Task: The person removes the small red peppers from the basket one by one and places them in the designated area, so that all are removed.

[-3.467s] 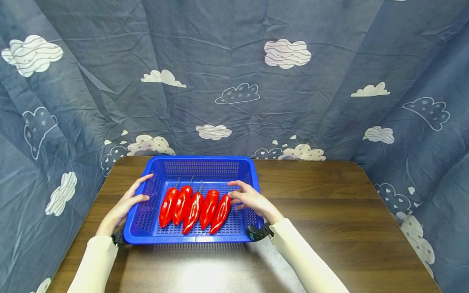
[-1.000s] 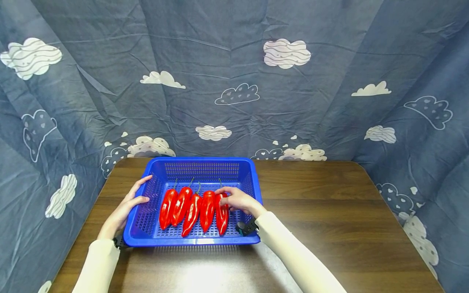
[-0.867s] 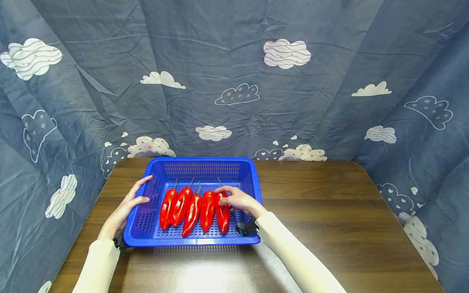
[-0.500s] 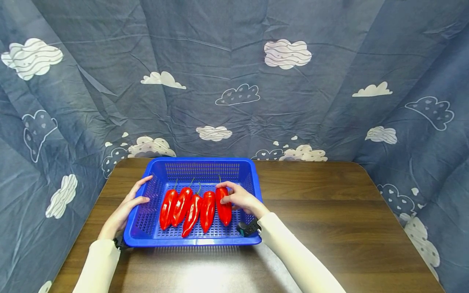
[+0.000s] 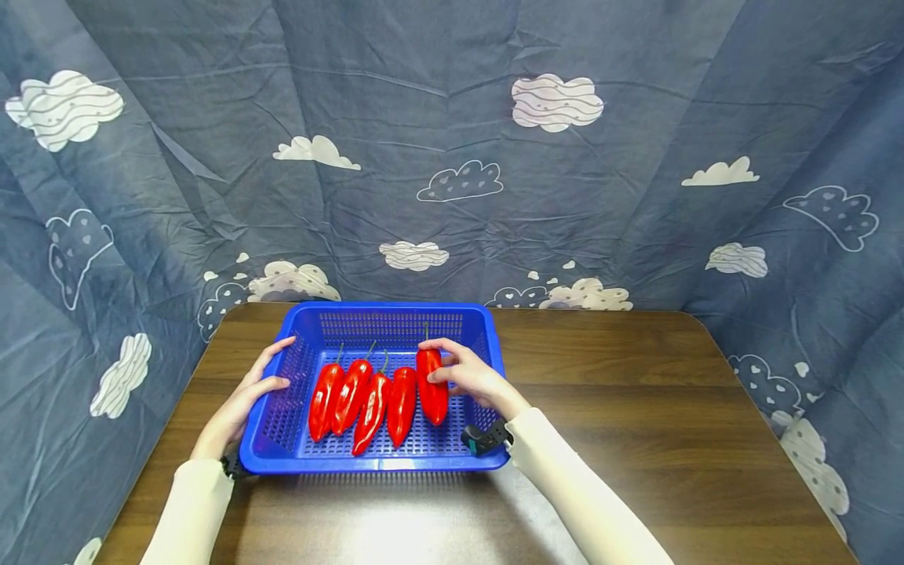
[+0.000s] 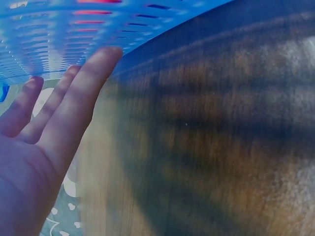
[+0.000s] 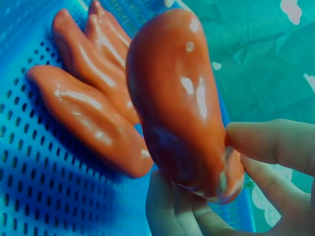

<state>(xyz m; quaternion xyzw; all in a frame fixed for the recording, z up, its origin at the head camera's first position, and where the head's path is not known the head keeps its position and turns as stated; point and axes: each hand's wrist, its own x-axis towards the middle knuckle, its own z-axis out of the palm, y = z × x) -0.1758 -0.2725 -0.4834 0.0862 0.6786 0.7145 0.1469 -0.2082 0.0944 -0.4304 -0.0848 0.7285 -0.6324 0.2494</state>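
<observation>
A blue plastic basket [image 5: 381,464] with slotted walls holds several glossy red chili peppers [image 5: 401,408] lying side by side. My right hand [image 5: 476,378] pinches the rightmost red chili pepper [image 5: 431,388] near its stem end, thumb on one side and fingers on the other. In the right wrist view this chili pepper [image 7: 172,88] is raised off the basket floor, its tip toward the camera. My left hand [image 5: 240,404] holds the basket's left side, with thumb and a finger over the rim. Other fingers [image 6: 81,93] reach underneath in the left wrist view.
The basket is over the left part of a brown wooden table [image 5: 600,377]; table surface extends to its right and in front. A blue-grey curtain [image 5: 452,118] with cloud prints hangs behind and at both sides.
My right hand first reached in at the rightmost chili pepper, then gripped it, and has raised it and shifted it slightly away from me. The left hand keeps its place on the basket.
</observation>
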